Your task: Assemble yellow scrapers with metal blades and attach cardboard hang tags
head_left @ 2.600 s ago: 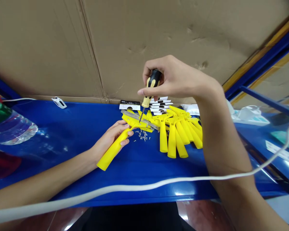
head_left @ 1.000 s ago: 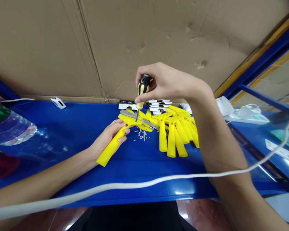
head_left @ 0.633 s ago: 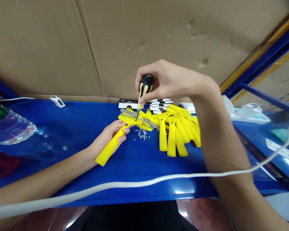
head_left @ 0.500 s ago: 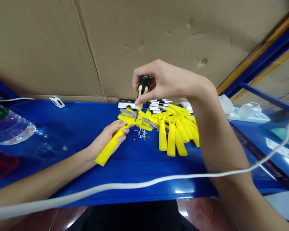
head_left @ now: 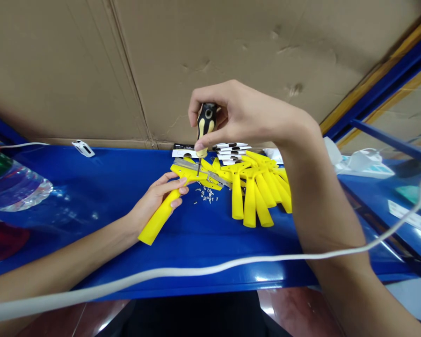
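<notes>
My left hand (head_left: pixel 154 203) grips a yellow plastic handle (head_left: pixel 157 222), its grip pointing toward me. A steel strip (head_left: pixel 191 167) lies along the handle's wide head. My right hand (head_left: pixel 231 110) holds a screwdriver (head_left: pixel 206 122) with a black-and-yellow handle upright, its thin shaft reaching down to the steel strip. The screw under the tip is too small to see. Several small screws (head_left: pixel 206 196) lie scattered just right of my left hand. To the right sits a heap of yellow handles (head_left: pixel 249 201).
A stack of white cards (head_left: pixel 229 152) stands behind the heap on the blue table (head_left: pixel 73 187). A water bottle (head_left: pixel 12 187) lies at far left. A white cable (head_left: pixel 161 272) crosses the foreground. Cardboard (head_left: pixel 161 61) forms the back wall.
My right hand and the screwdriver have shifted left and now stand more upright. The yellow handle in my left hand has turned slightly, and the view has moved a little.
</notes>
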A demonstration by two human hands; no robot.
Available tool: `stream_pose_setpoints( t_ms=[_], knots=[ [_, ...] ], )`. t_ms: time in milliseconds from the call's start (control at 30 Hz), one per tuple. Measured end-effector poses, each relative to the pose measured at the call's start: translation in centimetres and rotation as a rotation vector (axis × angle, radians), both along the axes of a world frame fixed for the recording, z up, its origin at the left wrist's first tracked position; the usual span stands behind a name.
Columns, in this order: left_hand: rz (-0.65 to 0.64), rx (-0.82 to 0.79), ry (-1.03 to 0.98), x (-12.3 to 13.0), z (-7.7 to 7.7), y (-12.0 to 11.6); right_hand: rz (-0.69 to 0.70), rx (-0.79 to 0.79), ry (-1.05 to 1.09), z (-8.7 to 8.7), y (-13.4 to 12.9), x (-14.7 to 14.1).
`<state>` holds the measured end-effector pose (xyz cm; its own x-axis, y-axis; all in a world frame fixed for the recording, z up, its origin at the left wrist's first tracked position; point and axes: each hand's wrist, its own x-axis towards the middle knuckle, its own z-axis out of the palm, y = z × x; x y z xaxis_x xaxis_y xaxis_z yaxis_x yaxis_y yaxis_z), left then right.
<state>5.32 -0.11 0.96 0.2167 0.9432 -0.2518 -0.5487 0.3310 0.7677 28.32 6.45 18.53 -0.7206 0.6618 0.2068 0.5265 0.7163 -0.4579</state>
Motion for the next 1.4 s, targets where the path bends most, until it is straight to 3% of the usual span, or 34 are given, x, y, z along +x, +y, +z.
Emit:
stream_pose_setpoints(
  t_ms=[133,267,433,633,800,967,1167,1300,1400],
  knots=[
    [-0.053,0.000,0.055,-0.12,-0.05,-0.20,0.038,0.073,0.000,-0.21,0.05,-0.09],
    [-0.052,0.004,0.043,-0.04,-0.11,-0.20,0.161,0.002,0.018,-0.23,-0.05,0.11],
    [0.024,-0.028,-0.021,0.44,0.46,-0.16,0.041,0.041,-0.017,-0.31,0.45,0.03],
    [0.031,-0.054,-0.063,0.32,0.26,0.05,0.120,0.020,-0.040,-0.30,0.62,0.35],
    [0.015,-0.047,-0.045,0.27,0.23,0.13,0.010,0.045,-0.046,-0.28,0.63,0.16],
    [0.021,-0.030,-0.029,0.32,0.30,0.11,0.041,-0.031,-0.017,-0.44,0.49,-0.06],
    [0.020,-0.049,-0.016,0.46,0.54,-0.07,0.051,0.058,-0.015,-0.62,0.74,-0.01],
    [0.013,-0.046,-0.025,0.42,0.36,-0.04,0.122,0.017,-0.019,-0.43,0.35,0.07],
    [0.019,-0.032,-0.041,0.27,0.05,0.09,0.092,-0.018,-0.021,-0.12,0.00,0.04]
  ],
)
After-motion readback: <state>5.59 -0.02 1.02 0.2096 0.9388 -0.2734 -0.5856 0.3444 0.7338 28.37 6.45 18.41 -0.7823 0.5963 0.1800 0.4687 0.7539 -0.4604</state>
